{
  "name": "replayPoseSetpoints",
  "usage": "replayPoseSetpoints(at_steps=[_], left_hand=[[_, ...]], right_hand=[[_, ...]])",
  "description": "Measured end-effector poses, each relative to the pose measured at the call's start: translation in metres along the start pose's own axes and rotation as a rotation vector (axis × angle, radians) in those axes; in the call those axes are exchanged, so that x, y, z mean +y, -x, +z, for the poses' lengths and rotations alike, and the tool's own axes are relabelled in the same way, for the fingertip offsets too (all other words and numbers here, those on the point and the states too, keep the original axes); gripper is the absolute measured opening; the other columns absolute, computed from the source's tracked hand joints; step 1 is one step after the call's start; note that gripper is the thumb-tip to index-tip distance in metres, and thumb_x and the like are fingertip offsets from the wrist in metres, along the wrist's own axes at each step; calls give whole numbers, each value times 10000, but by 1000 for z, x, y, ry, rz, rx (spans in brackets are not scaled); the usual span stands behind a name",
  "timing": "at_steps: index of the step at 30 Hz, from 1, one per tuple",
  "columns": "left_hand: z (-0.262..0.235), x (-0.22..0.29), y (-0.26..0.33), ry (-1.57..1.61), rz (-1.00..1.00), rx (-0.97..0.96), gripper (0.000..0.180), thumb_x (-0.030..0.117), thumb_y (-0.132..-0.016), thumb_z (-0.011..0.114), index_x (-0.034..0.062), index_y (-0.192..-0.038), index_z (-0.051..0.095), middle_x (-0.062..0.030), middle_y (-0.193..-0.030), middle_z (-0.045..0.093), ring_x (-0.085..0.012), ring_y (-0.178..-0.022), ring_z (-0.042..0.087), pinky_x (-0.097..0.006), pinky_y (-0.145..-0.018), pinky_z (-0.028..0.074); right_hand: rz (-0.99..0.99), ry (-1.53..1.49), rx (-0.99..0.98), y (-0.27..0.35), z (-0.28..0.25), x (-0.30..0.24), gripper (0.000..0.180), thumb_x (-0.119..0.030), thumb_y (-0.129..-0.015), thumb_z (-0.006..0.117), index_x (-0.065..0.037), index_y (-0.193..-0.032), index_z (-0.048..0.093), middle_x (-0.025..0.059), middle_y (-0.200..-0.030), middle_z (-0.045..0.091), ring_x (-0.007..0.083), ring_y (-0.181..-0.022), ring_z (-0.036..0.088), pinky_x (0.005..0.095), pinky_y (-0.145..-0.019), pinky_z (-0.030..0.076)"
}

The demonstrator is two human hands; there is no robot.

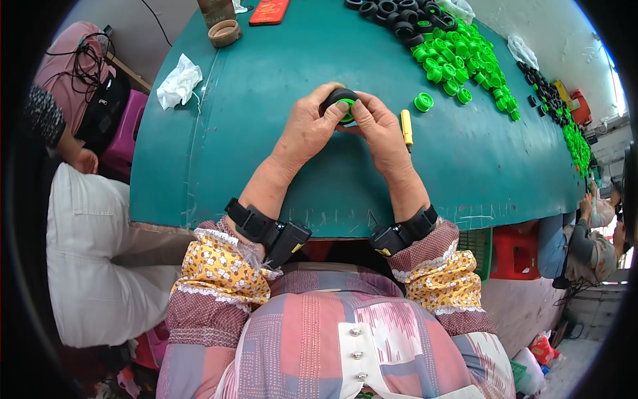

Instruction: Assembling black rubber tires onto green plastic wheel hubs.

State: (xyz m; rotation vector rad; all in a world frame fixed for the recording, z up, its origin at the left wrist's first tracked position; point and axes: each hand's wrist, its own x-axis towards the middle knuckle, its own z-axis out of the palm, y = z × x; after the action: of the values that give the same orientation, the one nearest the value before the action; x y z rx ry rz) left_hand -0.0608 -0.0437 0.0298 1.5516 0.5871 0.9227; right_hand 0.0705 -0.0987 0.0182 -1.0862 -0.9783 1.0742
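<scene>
My left hand point(307, 128) and my right hand point(380, 130) meet over the green table point(219, 153), both gripping one small black rubber wheel with a green hub point(341, 102). The fingers of both hands wrap its rim, and the thumbs press near the green centre. A small yellow-handled tool point(406, 128) lies on the table just right of my right hand. One loose green hub point(423, 102) sits a little farther right.
A heap of green hubs point(465, 60) and black rings point(399, 16) fills the far right of the table. A crumpled white tissue point(178, 81), a tape roll point(224, 32) and a red flat object point(269, 11) lie far left. Other people sit at both sides.
</scene>
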Motion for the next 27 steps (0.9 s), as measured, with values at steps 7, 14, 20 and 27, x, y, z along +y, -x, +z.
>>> replayPoseSetpoints(at_steps=[7, 14, 20, 27], left_hand=[[1, -5, 1, -103, -5, 54, 263, 162, -878, 518, 2, -1087, 524, -74, -904, 580, -126, -789, 573, -232, -633, 523], [4, -4, 3, -202, 64, 122, 251, 165, -854, 557, 13, -1053, 540, -73, -870, 586, -129, -760, 569, -262, -635, 504], [3, -5, 3, -728, 415, 247, 334, 124, -763, 638, 32, -1067, 538, -116, -932, 594, -222, -805, 587, -303, -707, 470], [4, -7, 0, -220, 180, 234, 375, 161, -764, 657, 7, -1084, 535, -93, -961, 582, -161, -839, 566, -261, -691, 455]], right_hand=[[-109, 229, -6, -2, 0, 7, 258, -138, -863, 537, 21, -1067, 528, 69, -925, 604, 121, -863, 557, 243, -760, 443], [-101, 224, 7, -2, 1, 9, 304, -169, -853, 560, 20, -1087, 517, 83, -917, 603, 134, -834, 572, 257, -714, 464], [240, -135, -44, -1, -5, -9, 453, -297, -855, 562, 7, -1172, 450, 81, -956, 580, 144, -804, 582, 245, -654, 464], [79, -57, -8, 0, -3, -10, 428, -242, -873, 535, 26, -1193, 440, 88, -969, 581, 136, -805, 587, 237, -628, 479]])
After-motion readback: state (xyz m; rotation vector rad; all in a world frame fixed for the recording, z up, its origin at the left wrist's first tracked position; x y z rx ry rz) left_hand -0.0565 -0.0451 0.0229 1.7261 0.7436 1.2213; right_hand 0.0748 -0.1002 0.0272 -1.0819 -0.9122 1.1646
